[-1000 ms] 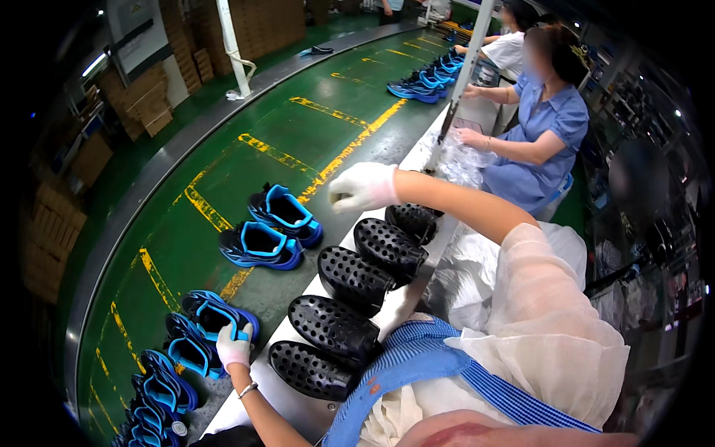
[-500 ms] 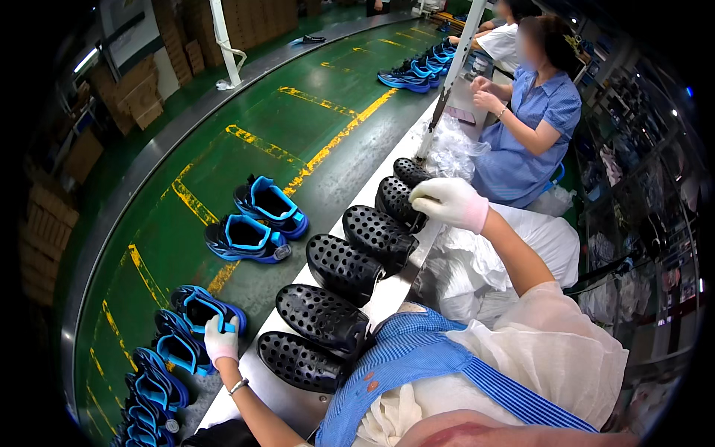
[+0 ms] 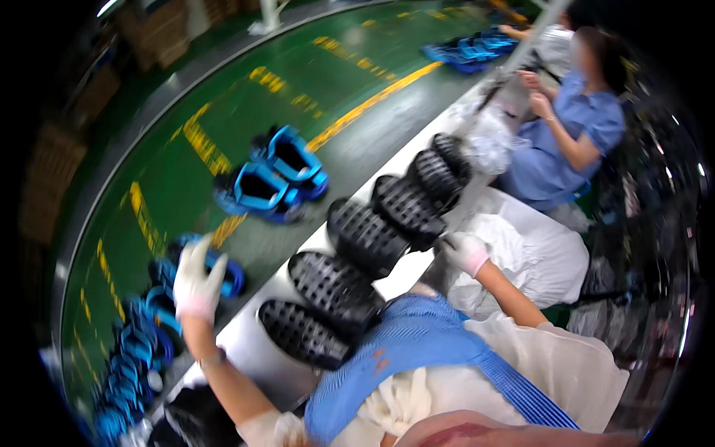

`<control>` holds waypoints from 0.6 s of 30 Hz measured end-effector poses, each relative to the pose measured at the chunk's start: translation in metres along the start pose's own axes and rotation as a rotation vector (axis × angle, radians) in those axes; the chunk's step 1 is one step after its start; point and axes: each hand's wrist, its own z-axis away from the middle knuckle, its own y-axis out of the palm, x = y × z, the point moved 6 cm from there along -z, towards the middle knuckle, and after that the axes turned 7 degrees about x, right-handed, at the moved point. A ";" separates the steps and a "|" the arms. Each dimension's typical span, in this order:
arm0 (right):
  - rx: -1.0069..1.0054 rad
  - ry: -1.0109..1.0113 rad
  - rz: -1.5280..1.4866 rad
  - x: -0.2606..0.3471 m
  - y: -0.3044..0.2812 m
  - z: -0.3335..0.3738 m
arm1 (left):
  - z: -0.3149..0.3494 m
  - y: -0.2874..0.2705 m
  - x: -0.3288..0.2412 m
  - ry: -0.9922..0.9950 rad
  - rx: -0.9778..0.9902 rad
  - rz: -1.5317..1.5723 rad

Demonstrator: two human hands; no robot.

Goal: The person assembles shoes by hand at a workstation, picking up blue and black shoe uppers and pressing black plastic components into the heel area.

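Note:
My left hand (image 3: pixel 197 279), in a white glove, is raised with spread fingers and holds nothing. It is over the nearer blue-and-black sneakers (image 3: pixel 232 277), partly covering one of them. My right hand (image 3: pixel 465 253), also gloved, is at the heel end of a black perforated shoe form (image 3: pixel 406 207) on the white ledge. Its fingers are blurred and partly curled, so whether they grip the form is unclear. Several more black shoe forms (image 3: pixel 335 287) lie in a row along the ledge, toes toward the green surface.
A pair of blue sneakers (image 3: pixel 261 182) stands on the green conveyor (image 3: pixel 246 108) with yellow markings. More sneakers (image 3: pixel 134 350) line the lower left, others (image 3: pixel 473 51) the far end. Beside the ledge are white bags (image 3: pixel 521 246) and a seated person in blue (image 3: pixel 570 127).
My left hand has let go of the sneaker and lifted, fingers now spread. My right hand has come down from a farther shoe form to a nearer one. The view has shifted and blurred.

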 end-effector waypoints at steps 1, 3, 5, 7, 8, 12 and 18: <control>0.016 0.048 -0.012 0.009 0.005 0.003 | -0.007 0.001 -0.012 0.068 0.009 -0.040; -0.096 0.111 -0.200 0.007 0.013 0.008 | -0.025 0.002 -0.031 0.063 0.082 -0.034; -0.154 0.129 -0.235 0.007 0.019 0.006 | -0.049 0.001 -0.050 0.030 0.135 0.002; -0.189 0.147 -0.254 0.021 0.018 0.007 | -0.054 0.004 -0.045 0.198 0.031 -0.034; -0.282 0.097 -0.253 0.013 0.025 0.006 | -0.069 0.009 -0.053 0.279 -0.003 -0.052; -0.230 0.212 -0.297 -0.006 0.031 -0.010 | -0.130 0.061 -0.044 0.386 0.059 -0.048; -0.338 0.190 -0.355 0.001 0.009 0.000 | -0.177 0.142 0.010 -0.097 0.711 -0.174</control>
